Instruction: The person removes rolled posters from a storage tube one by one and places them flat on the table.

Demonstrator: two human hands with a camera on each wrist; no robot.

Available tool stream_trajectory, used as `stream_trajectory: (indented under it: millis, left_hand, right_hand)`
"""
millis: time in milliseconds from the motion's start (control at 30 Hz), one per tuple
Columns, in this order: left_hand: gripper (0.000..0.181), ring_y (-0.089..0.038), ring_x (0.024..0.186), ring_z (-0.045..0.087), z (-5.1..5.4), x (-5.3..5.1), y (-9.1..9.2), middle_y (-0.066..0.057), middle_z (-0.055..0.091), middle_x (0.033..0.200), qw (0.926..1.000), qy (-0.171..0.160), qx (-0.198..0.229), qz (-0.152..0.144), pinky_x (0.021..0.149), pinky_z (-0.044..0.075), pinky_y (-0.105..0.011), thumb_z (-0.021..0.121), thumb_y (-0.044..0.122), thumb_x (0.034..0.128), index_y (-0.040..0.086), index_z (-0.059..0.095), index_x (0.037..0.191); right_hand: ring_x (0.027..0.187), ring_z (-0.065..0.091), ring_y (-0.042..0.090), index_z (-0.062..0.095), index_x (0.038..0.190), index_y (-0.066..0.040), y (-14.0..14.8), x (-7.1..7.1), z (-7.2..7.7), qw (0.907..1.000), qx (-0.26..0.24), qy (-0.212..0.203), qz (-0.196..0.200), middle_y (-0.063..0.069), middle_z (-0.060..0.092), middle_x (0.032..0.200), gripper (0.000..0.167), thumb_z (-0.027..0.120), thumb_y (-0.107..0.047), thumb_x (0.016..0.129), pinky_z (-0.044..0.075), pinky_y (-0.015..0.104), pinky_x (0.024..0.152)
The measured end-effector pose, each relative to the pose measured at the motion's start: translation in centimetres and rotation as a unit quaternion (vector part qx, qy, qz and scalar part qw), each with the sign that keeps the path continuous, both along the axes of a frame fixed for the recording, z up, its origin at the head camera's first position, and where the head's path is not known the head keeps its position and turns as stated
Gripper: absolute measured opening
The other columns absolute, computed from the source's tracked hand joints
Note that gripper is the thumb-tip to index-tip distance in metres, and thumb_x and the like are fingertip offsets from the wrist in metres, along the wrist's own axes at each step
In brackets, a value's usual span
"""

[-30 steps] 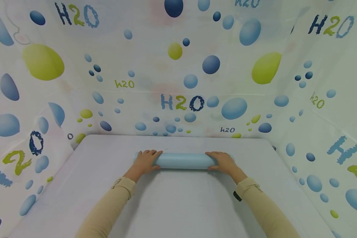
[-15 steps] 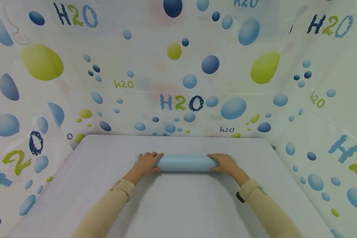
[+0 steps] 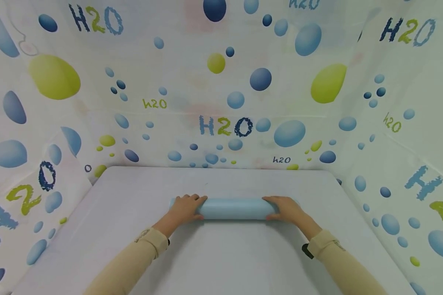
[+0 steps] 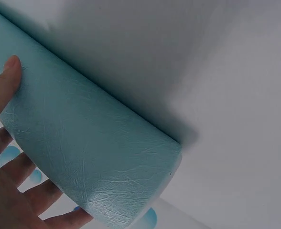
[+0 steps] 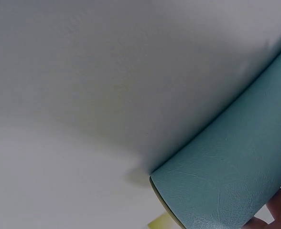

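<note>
Light-blue roll (image 3: 235,209) lies parallel to far edge of white table (image 3: 229,262); left hand (image 3: 184,209), right hand (image 3: 288,209) grip near opposite ends.

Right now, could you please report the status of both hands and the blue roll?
Left hand gripping blue roll near one end; right hand gripping near the other. Roll crosswise, seemingly resting on white table. Nothing visible blocking it.
</note>
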State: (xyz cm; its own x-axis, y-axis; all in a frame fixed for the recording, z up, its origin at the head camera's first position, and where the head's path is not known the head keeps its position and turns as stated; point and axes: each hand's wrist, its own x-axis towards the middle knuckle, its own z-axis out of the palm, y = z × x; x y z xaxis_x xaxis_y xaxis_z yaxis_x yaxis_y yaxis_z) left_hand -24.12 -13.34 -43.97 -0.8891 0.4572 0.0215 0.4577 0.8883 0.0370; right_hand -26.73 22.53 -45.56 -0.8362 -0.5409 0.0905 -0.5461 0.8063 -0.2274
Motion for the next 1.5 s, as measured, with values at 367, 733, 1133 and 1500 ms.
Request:
stream_trajectory:
  millis: [367,733,1133,1500]
  left_hand:
    - [0.067,-0.034,0.098,0.058,-0.5,1.2,0.8,-0.010,0.058,0.118,0.9999,-0.003,0.008,-0.012,0.072,0.047,-0.050,0.071,0.046,0.0740,0.015,0.050,0.130]
    - [0.067,-0.031,0.096,0.059,-0.5,2.3,1.6,-0.008,0.060,0.116,0.9995,-0.005,0.019,-0.024,0.072,0.049,-0.047,0.074,0.045,0.0709,0.016,0.053,0.128]
    - [0.067,-0.030,0.089,0.061,-0.6,4.1,1.7,-0.007,0.062,0.110,0.9990,0.022,0.022,-0.031,0.064,0.050,-0.043,0.075,0.046,0.0690,0.016,0.056,0.125]
    - [0.067,-0.029,0.089,0.062,-0.6,4.6,2.0,-0.005,0.063,0.109,0.9980,0.045,0.032,-0.030,0.065,0.051,-0.040,0.077,0.047,0.0654,0.018,0.058,0.123]
  right_hand:
    - [0.111,0.053,0.030,0.055,0.126,-0.008,1.0,2.0,0.2,0.9998,-0.005,-0.018,-0.002,0.012,0.058,0.122,0.066,0.078,-0.034,0.070,0.041,0.045,0.092]
    - [0.110,0.054,0.030,0.055,0.126,-0.011,2.0,3.8,0.1,0.9995,0.005,-0.027,-0.018,0.010,0.058,0.121,0.066,0.077,-0.036,0.070,0.042,0.045,0.091]
    - [0.106,0.057,0.030,0.055,0.126,-0.008,2.3,5.5,0.2,0.9999,0.010,0.002,0.010,0.012,0.059,0.119,0.066,0.077,-0.035,0.070,0.044,0.045,0.088]
    - [0.107,0.055,0.034,0.051,0.129,-0.009,2.5,6.5,0.0,0.9990,0.023,0.038,0.009,0.015,0.058,0.118,0.068,0.076,-0.036,0.072,0.040,0.060,0.084]
